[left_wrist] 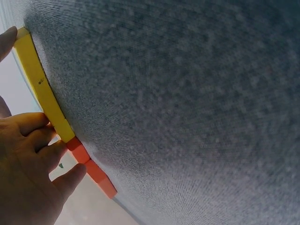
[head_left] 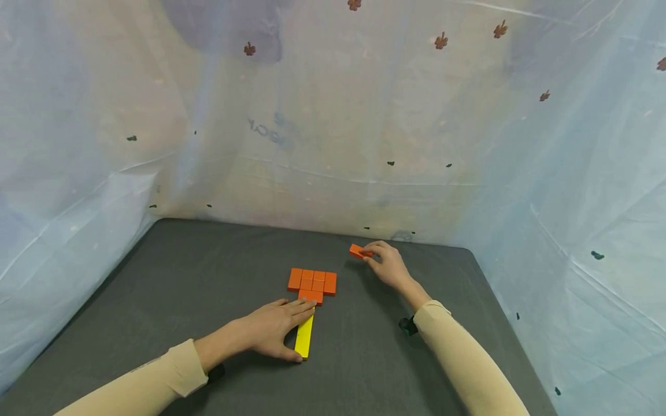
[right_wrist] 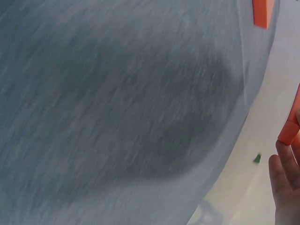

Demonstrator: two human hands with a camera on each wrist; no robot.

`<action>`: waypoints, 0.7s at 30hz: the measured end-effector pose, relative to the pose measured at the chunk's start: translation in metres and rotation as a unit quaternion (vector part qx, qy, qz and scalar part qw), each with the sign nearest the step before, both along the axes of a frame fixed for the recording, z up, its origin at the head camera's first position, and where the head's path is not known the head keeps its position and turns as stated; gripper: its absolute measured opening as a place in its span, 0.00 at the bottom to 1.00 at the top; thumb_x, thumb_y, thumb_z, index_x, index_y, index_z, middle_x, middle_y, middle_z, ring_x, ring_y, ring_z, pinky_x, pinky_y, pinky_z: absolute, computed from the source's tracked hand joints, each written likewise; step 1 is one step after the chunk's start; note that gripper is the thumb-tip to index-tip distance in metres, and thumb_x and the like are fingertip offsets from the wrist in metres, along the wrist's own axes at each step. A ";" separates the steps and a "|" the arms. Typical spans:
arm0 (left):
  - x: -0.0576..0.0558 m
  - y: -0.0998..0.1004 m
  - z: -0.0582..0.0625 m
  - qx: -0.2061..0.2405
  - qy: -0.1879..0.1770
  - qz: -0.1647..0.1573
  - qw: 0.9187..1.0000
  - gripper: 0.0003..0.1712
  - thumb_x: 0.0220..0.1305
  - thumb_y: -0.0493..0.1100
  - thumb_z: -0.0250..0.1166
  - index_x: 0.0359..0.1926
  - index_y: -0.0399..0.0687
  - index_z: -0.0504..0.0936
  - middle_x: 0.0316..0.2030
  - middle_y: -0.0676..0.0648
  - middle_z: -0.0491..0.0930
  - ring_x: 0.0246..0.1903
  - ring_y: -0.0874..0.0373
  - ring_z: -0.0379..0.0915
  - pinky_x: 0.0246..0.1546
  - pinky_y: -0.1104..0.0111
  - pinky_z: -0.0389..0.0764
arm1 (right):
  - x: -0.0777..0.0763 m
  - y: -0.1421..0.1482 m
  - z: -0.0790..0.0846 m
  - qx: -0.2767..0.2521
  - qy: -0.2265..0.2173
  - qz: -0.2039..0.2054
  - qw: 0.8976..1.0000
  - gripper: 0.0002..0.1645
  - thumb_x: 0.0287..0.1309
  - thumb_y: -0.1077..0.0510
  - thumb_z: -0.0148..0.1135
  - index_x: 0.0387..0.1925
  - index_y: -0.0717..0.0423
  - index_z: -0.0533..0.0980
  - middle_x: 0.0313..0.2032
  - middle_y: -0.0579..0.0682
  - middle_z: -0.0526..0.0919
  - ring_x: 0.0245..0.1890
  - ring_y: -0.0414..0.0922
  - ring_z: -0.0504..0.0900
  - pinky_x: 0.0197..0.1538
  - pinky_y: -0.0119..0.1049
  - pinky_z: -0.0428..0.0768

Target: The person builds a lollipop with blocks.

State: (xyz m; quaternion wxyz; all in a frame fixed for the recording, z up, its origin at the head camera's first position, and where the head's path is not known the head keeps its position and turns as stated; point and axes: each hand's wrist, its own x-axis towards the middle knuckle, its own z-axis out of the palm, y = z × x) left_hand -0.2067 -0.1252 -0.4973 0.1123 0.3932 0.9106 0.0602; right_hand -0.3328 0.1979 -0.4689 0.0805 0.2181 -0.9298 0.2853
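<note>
My left hand [head_left: 273, 326] lies with spread, mostly straight fingers over a yellow bar [head_left: 304, 336]. In the left wrist view the thumb tip touches one end of the bar, and the other fingertips are along its side and at the orange blocks [left_wrist: 97, 172] joined end-on to it. Several orange blocks [head_left: 313, 281] form a flat, wider shape above the yellow bar in the head view. Toward the far edge of the table, my right hand [head_left: 386, 264] pinches an orange block [head_left: 356, 251] between thumb and fingers, held above the surface; a seam crosses it in the right wrist view.
A dark grey cloth-covered table [head_left: 218, 260] carries the blocks. Translucent plastic sheeting [head_left: 322, 127] with small leaf-like marks hangs behind the table and on both sides. The right hand's shadow [right_wrist: 187, 122] falls on the cloth.
</note>
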 end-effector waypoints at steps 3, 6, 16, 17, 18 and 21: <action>0.000 0.000 0.000 -0.002 -0.001 0.000 1.000 0.62 0.59 0.79 0.63 0.83 0.50 0.56 0.82 0.52 0.51 0.80 0.53 0.49 0.74 0.43 0.61 | 0.000 -0.014 0.000 -0.002 -0.007 0.014 1.000 0.15 0.70 0.59 0.67 0.55 0.54 0.85 0.59 0.54 0.81 0.58 0.54 0.81 0.62 0.52 0.80; -0.001 0.001 0.001 -0.003 -0.001 0.000 1.000 0.62 0.59 0.80 0.63 0.83 0.50 0.56 0.82 0.52 0.51 0.80 0.52 0.49 0.74 0.43 0.61 | 0.000 -0.028 -0.001 0.001 -0.015 0.029 0.999 0.15 0.70 0.58 0.67 0.55 0.53 0.85 0.59 0.54 0.81 0.58 0.54 0.81 0.62 0.51 0.80; 0.000 0.001 0.000 0.004 0.006 0.001 1.000 0.63 0.58 0.79 0.65 0.82 0.50 0.57 0.82 0.51 0.52 0.80 0.52 0.50 0.73 0.43 0.62 | -0.002 -0.066 -0.013 0.008 -0.019 0.075 0.997 0.13 0.70 0.59 0.66 0.54 0.52 0.86 0.57 0.54 0.82 0.54 0.52 0.83 0.56 0.50 0.83; 0.000 0.001 0.000 0.004 0.007 0.000 1.000 0.63 0.58 0.79 0.65 0.82 0.50 0.57 0.82 0.51 0.52 0.80 0.52 0.51 0.73 0.43 0.62 | -0.002 -0.069 -0.014 0.007 -0.019 0.078 0.997 0.13 0.71 0.59 0.66 0.54 0.53 0.86 0.57 0.54 0.82 0.54 0.52 0.83 0.56 0.50 0.83; 0.001 0.001 0.000 0.005 0.007 0.000 1.000 0.63 0.58 0.79 0.65 0.82 0.50 0.57 0.82 0.51 0.52 0.80 0.52 0.51 0.73 0.43 0.62 | -0.002 -0.072 -0.015 0.007 -0.022 0.080 0.996 0.13 0.71 0.59 0.66 0.54 0.53 0.85 0.57 0.54 0.82 0.55 0.52 0.83 0.57 0.50 0.83; 0.001 0.000 0.001 0.004 0.007 0.001 1.000 0.62 0.58 0.79 0.65 0.82 0.50 0.57 0.82 0.51 0.52 0.80 0.52 0.51 0.73 0.43 0.62 | -0.002 -0.081 -0.019 0.007 -0.029 0.082 0.996 0.13 0.72 0.59 0.65 0.55 0.52 0.85 0.58 0.54 0.82 0.56 0.53 0.82 0.58 0.50 0.82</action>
